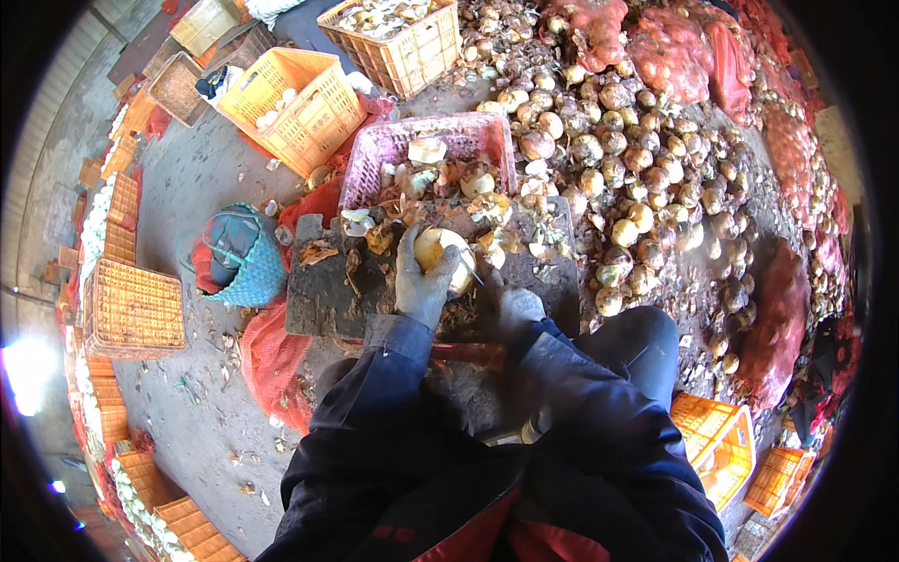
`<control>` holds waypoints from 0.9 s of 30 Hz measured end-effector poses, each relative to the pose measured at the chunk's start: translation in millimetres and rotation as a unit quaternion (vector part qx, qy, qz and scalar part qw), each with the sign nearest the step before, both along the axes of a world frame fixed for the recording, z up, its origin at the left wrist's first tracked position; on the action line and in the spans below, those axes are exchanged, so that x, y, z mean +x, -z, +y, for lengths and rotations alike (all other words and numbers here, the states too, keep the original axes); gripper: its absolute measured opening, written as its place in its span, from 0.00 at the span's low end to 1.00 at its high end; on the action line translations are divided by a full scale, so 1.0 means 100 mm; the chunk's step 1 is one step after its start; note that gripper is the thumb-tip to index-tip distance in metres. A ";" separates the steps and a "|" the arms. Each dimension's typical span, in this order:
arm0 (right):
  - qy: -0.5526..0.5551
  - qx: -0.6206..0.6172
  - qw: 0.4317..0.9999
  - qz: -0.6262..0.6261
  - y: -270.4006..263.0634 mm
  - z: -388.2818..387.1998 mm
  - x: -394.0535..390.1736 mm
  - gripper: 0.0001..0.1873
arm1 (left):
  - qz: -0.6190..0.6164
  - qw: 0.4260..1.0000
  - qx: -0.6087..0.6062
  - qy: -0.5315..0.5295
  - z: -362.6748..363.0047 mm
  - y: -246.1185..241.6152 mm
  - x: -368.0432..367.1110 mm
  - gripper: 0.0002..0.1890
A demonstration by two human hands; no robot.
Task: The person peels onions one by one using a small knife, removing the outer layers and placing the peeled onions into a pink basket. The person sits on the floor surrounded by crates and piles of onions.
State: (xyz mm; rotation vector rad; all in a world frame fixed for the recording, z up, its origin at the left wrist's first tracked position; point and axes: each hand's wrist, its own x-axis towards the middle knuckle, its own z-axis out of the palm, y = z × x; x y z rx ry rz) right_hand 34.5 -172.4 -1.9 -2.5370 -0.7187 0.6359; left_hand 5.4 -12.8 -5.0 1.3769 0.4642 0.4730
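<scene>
My gloved left hand (423, 284) grips a pale, partly peeled onion (434, 246) over a dark, dirty board (319, 298). At the onion's right side, my gloved right hand (516, 303) holds a knife, whose thin blade (477, 277) shows as a bright line; its handle is mostly hidden in the glove. Dry skins and cut scraps (548, 242) litter the board. Directly behind it stands a pink plastic crate (428, 126) holding onion peelings and a partly peeled onion (477, 180).
Loose onions (639, 161) cover the floor to the right, below full red mesh sacks (667, 53). A yellow crate (316, 119) with several white onions stands behind left. The teal woven basket (256, 274) sits left of the board, near a red mesh sack (274, 365).
</scene>
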 end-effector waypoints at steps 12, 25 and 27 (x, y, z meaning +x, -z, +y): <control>-0.002 -0.079 0.997 -0.007 0.01 0.17 0.09 0.37 | 0.098 0.961 0.255 -0.049 0.07 0.32 0.07 0.38; 0.193 0.357 0.817 0.410 0.20 0.04 0.30 0.10 | -0.007 0.992 -0.125 -0.020 0.02 0.03 0.01 0.31; 0.251 0.403 0.754 0.453 0.24 -0.01 0.29 0.10 | -0.014 0.989 -0.145 -0.012 0.04 0.07 -0.01 0.30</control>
